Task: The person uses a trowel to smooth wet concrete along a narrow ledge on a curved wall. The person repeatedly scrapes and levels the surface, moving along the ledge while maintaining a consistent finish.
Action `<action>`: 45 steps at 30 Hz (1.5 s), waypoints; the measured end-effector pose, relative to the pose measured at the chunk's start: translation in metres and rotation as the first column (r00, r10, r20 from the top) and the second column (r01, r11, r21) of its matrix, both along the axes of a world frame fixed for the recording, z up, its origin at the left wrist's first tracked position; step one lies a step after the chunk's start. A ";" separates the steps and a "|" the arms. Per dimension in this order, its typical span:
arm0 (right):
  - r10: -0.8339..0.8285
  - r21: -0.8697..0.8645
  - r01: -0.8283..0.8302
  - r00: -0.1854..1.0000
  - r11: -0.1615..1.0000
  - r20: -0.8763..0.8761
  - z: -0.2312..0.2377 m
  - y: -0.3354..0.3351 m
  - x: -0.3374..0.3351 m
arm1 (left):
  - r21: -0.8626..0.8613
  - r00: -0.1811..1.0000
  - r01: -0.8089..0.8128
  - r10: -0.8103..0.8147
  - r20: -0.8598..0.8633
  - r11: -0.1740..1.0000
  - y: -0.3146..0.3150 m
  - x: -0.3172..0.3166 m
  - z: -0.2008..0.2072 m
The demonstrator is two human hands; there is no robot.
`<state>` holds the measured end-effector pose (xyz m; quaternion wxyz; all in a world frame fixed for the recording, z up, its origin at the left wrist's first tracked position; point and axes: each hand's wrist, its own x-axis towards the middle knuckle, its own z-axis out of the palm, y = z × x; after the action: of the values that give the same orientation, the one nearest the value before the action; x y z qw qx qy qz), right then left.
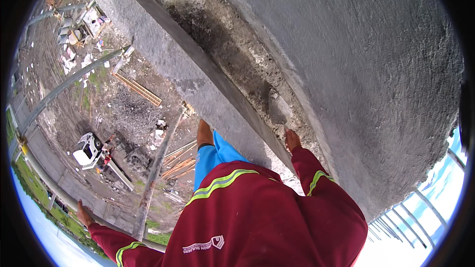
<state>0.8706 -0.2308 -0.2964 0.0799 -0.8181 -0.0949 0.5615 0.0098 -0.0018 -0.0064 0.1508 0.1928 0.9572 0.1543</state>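
Note:
My right hand [292,139] is closed round the handle of a trowel [279,108]. Its grey blade lies in a narrow concrete trough [232,52], against rough, crumbly mortar along the bottom. Far out to the left, my left hand [85,214] is at a long metal scaffold pipe [54,185] and appears closed on it; part of its fingers is hidden. A bare foot [204,132] shows beside my blue trousers, at the outer edge of the concrete ledge [163,52].
A large grey plastered wall [366,69] rises to the right of the trough. Left of the ledge is a deep drop to the ground, where a white truck [88,151], a gravel heap [131,109] and timber planks [180,163] lie. Scaffold poles [157,173] cross that side.

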 end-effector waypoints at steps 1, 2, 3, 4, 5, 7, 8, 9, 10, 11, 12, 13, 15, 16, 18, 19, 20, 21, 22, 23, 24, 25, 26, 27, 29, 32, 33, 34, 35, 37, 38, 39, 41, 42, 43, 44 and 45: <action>-0.014 -0.097 0.018 0.999 0.995 0.047 0.009 -0.002 -0.004 | -0.014 1.000 -0.015 0.015 0.004 1.000 0.001 0.001 0.001; -0.031 -0.130 0.038 0.998 0.991 0.055 0.013 0.003 -0.004 | -0.009 1.000 -0.007 0.008 0.027 1.000 0.001 0.003 0.003; -0.050 -0.247 0.066 0.996 0.967 0.070 0.012 0.010 -0.005 | -0.014 1.000 -0.009 0.009 0.026 1.000 0.000 0.003 0.004; -0.026 -0.089 0.031 0.998 0.996 0.057 0.007 0.020 -0.003 | -0.014 0.999 0.026 -0.026 0.027 1.000 -0.001 0.002 0.005; -0.024 0.017 0.023 0.998 1.000 0.052 -0.008 0.037 0.001 | -0.014 1.000 -0.003 0.003 -0.003 1.000 -0.003 0.001 0.005; 0.002 0.082 0.001 0.999 0.997 -0.039 -0.040 0.065 0.011 | -0.024 0.998 0.052 -0.053 -0.046 0.998 -0.004 -0.005 0.002; -0.007 0.014 0.007 1.000 1.000 -0.010 -0.047 0.065 0.011 | -0.047 1.000 0.008 -0.009 -0.018 0.999 0.002 -0.011 0.002; 0.022 0.022 -0.022 1.000 1.000 0.007 -0.055 0.066 0.015 | -0.052 0.999 -0.046 0.047 0.007 0.998 -0.005 -0.012 -0.002; 0.033 0.049 -0.033 0.999 0.998 0.014 -0.054 0.059 0.013 | -0.090 0.996 -0.089 0.088 -0.017 0.992 -0.004 -0.017 0.000; -0.015 0.043 0.017 0.999 0.999 -0.042 -0.050 0.050 0.014 | -0.056 0.995 -0.052 0.047 -0.083 0.997 -0.005 -0.020 -0.003; -0.008 0.079 0.008 1.000 0.997 -0.005 -0.041 0.038 0.012 | -0.022 1.000 -0.026 0.026 -0.008 0.999 -0.005 -0.022 -0.002; -0.002 0.052 0.002 1.000 0.999 0.008 -0.032 0.026 0.011 | 0.000 1.000 -0.022 0.022 -0.011 1.000 -0.006 -0.023 -0.005; 0.001 -0.048 0.000 1.000 0.999 0.024 -0.012 0.010 0.008 | -0.011 1.000 -0.006 0.006 -0.013 1.000 -0.007 -0.023 -0.002; 0.005 -0.081 -0.001 0.999 0.997 0.042 -0.009 0.011 0.008 | -0.005 1.000 0.000 0.001 0.006 1.000 -0.006 -0.021 -0.002; 0.016 -0.071 -0.012 0.999 0.997 0.048 -0.012 0.025 0.008 | 0.001 1.000 -0.002 0.002 0.018 1.000 -0.006 -0.018 0.000; 0.017 0.014 -0.018 0.997 1.000 0.075 -0.022 0.041 0.009 | 0.003 1.000 -0.005 0.005 0.016 1.000 -0.006 -0.017 0.001; 0.074 0.199 -0.076 0.997 0.977 0.015 -0.046 0.069 0.012 | -0.002 0.999 0.025 -0.024 0.027 1.000 -0.006 -0.015 0.002; 0.138 0.129 -0.142 0.990 0.981 0.036 -0.053 0.080 0.008 | -0.014 1.000 0.000 0.000 0.004 1.000 -0.005 -0.014 0.002; 0.189 0.133 -0.195 0.980 0.972 0.054 -0.063 0.091 0.006 | -0.022 1.000 -0.001 0.001 -0.004 1.000 -0.006 -0.014 0.004; 0.229 0.225 -0.239 0.971 0.945 0.073 -0.075 0.107 0.002 | -0.022 1.000 0.015 -0.016 -0.012 1.000 -0.005 -0.014 0.002; 0.332 0.200 -0.376 0.917 0.905 0.223 -0.082 0.116 -0.002 | -0.017 0.999 -0.010 0.010 -0.036 1.000 -0.007 -0.014 0.002; 0.399 0.201 -0.489 0.843 0.849 0.361 -0.086 0.121 -0.008 | -0.038 0.998 -0.003 0.000 -0.059 0.999 -0.006 -0.014 0.001; 0.445 0.189 -0.597 0.741 0.780 0.502 -0.085 0.121 -0.013 | -0.069 0.994 0.031 -0.038 -0.103 0.997 -0.006 -0.015 0.000; 0.444 0.195 -0.583 0.759 0.788 0.477 -0.082 0.117 -0.018 | -0.047 0.998 0.005 -0.008 -0.069 0.999 -0.006 -0.016 -0.001; 0.413 0.193 -0.519 0.814 0.833 0.409 -0.063 0.097 -0.025 | -0.083 0.993 0.023 -0.033 -0.115 0.996 -0.006 -0.017 -0.001; 0.142 0.138 -0.157 0.983 0.978 0.113 -0.028 0.056 -0.020 | -0.069 1.000 0.014 -0.016 -0.024 0.998 -0.005 -0.018 0.001; 0.075 0.046 -0.078 0.994 0.996 0.074 -0.014 0.040 -0.015 | -0.031 0.999 0.015 -0.014 0.029 0.999 -0.006 -0.019 0.001; -0.016 -0.057 0.017 1.000 0.998 0.026 -0.006 0.030 -0.010 | -0.013 0.999 0.003 -0.003 0.033 1.000 -0.006 -0.019 0.001; -0.048 -0.016 0.049 0.999 0.999 0.024 -0.002 0.023 -0.005 | 0.007 0.999 -0.009 0.008 0.035 1.000 -0.007 -0.020 0.001; -0.139 -0.164 0.143 0.990 0.976 0.036 -0.008 0.025 0.002 | 0.005 0.999 -0.028 0.028 0.016 1.000 -0.008 -0.023 0.001; -0.150 -0.038 0.150 0.989 0.988 -0.008 -0.020 0.036 0.006 | 0.018 1.000 0.006 -0.006 0.006 1.000 -0.010 -0.025 -0.001; -0.129 0.151 0.129 0.992 0.980 -0.006 -0.036 0.050 0.004 | 0.004 1.000 -0.020 0.020 0.007 1.000 -0.011 -0.027 -0.002; -0.154 0.056 0.156 0.987 0.986 -0.040 -0.069 0.082 -0.003 | 0.009 0.998 0.047 -0.046 -0.053 0.999 -0.010 -0.029 -0.005; -0.049 0.123 0.039 0.996 0.992 0.072 -0.078 0.089 -0.005 | 0.019 1.000 0.005 -0.005 0.003 1.000 -0.014 -0.029 -0.006; 0.021 0.146 -0.043 0.989 0.988 0.148 -0.087 0.098 -0.008 | 0.048 1.000 -0.005 0.005 -0.004 0.999 -0.014 -0.028 -0.009; 0.075 0.076 -0.092 0.978 0.993 0.195 -0.087 0.095 -0.010 | 0.033 0.996 0.030 -0.026 -0.090 0.999 -0.009 -0.029 -0.006; 0.245 0.046 -0.272 0.919 0.961 0.309 -0.083 0.089 -0.013 | 0.053 1.000 0.016 -0.015 -0.028 0.998 -0.011 -0.027 -0.005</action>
<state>0.8580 -0.1420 -0.3797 0.0256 -0.8698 -0.2376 0.4317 -0.0170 -0.0124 -0.0112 0.1339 0.2063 0.9532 0.1757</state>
